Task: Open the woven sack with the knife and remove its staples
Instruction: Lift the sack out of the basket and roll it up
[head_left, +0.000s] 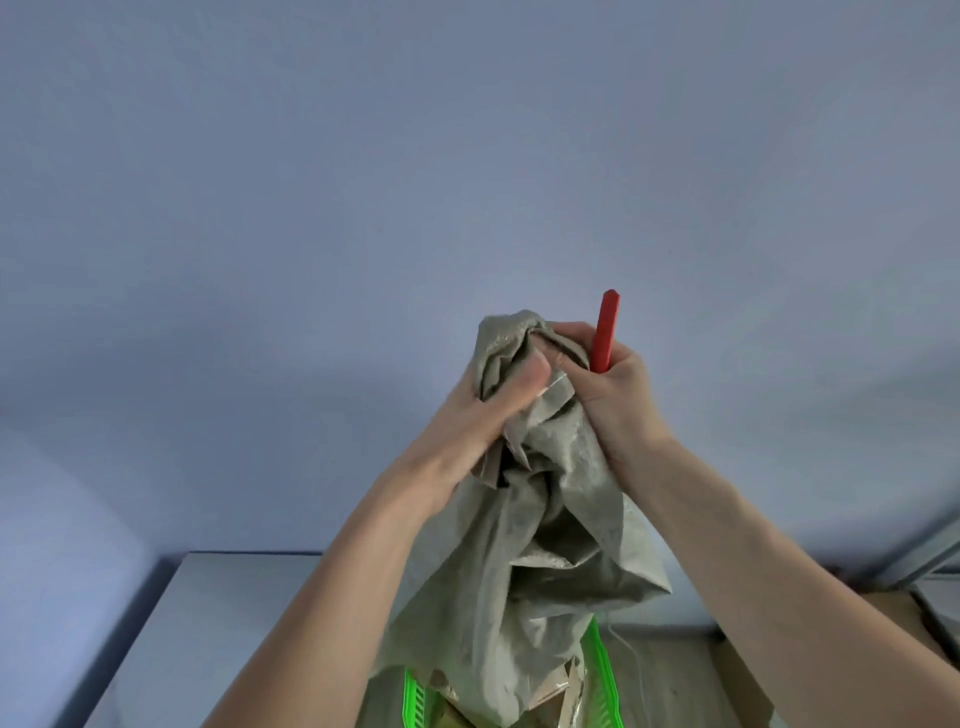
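The woven sack (524, 499) is held upright above the green basket (597, 660), its bunched neck clenched by the left hand (493, 410) and flanked by the right hand (613, 389), fisted around the upright red knife (605, 332).

The blade of the knife (604, 332) cannot be seen; only its red handle stands out above the right hand (615, 395), and its lower part is covered by that hand. The fingertips of the left hand (488, 410) are buried in the folds of the woven sack (550, 519). No staples can be made out. The green basket (602, 660) is mostly hidden by the sack and cut off by the bottom edge, together with both forearms.
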